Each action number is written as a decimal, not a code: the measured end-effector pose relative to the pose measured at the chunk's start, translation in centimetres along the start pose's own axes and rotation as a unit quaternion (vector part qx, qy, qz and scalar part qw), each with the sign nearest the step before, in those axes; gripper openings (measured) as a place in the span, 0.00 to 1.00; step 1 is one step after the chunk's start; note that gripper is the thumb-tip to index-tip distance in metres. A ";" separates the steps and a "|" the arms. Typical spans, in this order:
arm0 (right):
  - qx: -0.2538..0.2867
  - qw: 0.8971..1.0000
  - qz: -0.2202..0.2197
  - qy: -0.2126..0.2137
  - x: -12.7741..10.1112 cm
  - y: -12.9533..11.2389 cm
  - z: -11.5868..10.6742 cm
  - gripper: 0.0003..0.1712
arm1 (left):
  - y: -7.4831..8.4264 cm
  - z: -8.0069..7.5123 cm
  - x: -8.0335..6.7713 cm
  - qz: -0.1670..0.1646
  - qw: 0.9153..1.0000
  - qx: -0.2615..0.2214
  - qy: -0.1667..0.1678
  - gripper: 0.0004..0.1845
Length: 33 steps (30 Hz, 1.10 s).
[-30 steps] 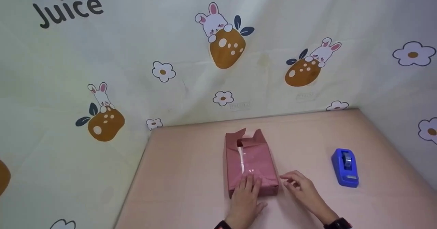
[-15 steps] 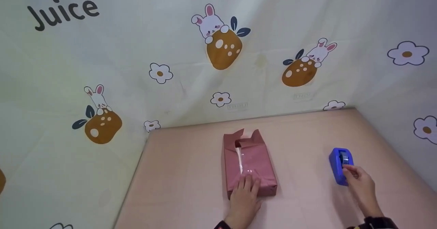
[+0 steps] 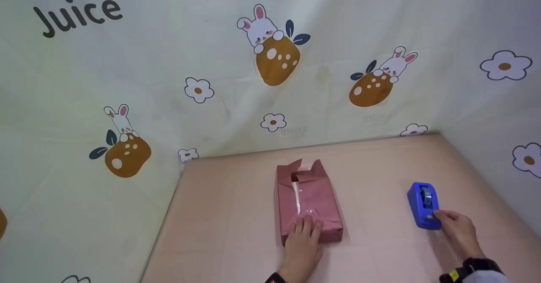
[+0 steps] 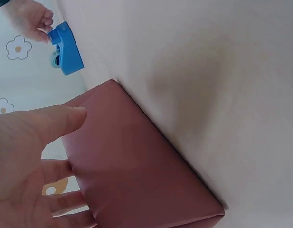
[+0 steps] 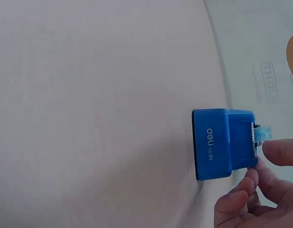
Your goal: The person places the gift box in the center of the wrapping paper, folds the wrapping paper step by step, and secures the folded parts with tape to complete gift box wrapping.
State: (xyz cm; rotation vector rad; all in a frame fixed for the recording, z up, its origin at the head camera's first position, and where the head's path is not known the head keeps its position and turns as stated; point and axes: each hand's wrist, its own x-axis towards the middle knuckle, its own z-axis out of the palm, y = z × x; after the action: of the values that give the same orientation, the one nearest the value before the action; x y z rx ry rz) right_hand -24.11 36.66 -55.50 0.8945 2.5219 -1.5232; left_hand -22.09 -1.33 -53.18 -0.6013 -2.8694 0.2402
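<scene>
My left hand (image 3: 303, 243) flat, fingers straight, pressing near end of pink-wrapped box (image 3: 308, 200), mid-bench toward front edge. My right hand (image 3: 458, 232) at blue tape dispenser (image 3: 424, 211) near right edge, fingertips (image 5: 279, 153) pinching tape end at cutter. Judgement: draw tape straight, tear against blade, maintain pressure on fold.

Head looks down; wrists close; all share tape dispenser (image 3: 424, 205).

Pink tabletop (image 3: 236, 215) — rabbit-and-flower backdrop (image 3: 169, 63), "Juice" lettering (image 3: 78, 14).

right hand (image 3: 458, 232) | moved from parcel (image 3: 308, 202) to tape dispenser (image 3: 424, 205)
</scene>
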 end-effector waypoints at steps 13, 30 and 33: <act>0.110 0.990 0.065 -0.061 0.1 -0.7 -0.2 0.46 | -0.1 0.0 -0.1 0.006 0.999 -0.007 0.038 0.31; 0.133 0.987 0.079 -0.042 0.2 -0.5 -0.2 0.41 | 0.1 0.0 0.2 -0.001 0.999 -0.011 0.030 0.29; 0.140 0.985 0.092 -0.047 0.3 -0.5 -0.3 0.42 | 0.1 -0.1 0.2 0.000 1.000 -0.008 0.025 0.30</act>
State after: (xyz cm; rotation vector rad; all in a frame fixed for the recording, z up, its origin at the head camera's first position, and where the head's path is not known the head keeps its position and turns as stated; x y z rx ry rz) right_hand -24.56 36.88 -55.06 1.0283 2.1280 -1.8378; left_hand -22.25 -1.15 -53.11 -0.6022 -2.8251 0.1984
